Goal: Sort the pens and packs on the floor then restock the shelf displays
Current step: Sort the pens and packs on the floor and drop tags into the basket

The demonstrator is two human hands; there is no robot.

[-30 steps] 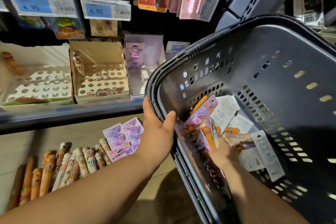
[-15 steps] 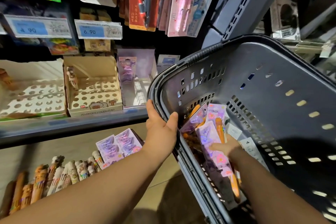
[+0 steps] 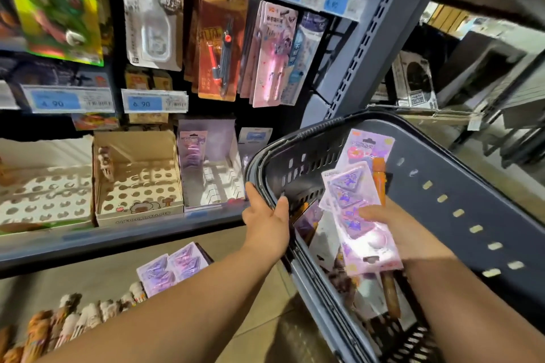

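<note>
- Filling the left half with the shelf [image 3: 118,237], with its grey ledge running just above the floor [image 3: 259,312].
- Tilting the dark plastic basket [image 3: 436,156] toward the camera at right, with its rim close to the ledge and more packs and paper slips lying inside.
- Hanging carded packs [image 3: 271,53] in an overlapping row from the upper shelf, in red, pink and white.
- Sitting side by side on the ledge: a white box [image 3: 44,194] and a cardboard box [image 3: 138,180], both with round holes, and a clear tray [image 3: 212,174] with one purple pack upright in it.
- Gripping the basket's near-left rim with the left hand [image 3: 265,224], hooking the thumb over the rim.
- Grasping purple packs [image 3: 351,194] with the right hand [image 3: 407,230] over the basket's inside, pressing the thumb on the front pack and hiding the fingers behind.
- Lying in a touching row on the floor at lower left, below the ledge: figure-topped pens [image 3: 73,318].
- Lying flat just beside that row's right end: two floor packs [image 3: 174,268], purple and edge to edge.
- Showing an orange pen [image 3: 379,177] behind the purple packs; not telling whether in the grasp.
- Fronting the shelf rails with blue price tags [image 3: 154,102], reading 4.90 and 6.90.
</note>
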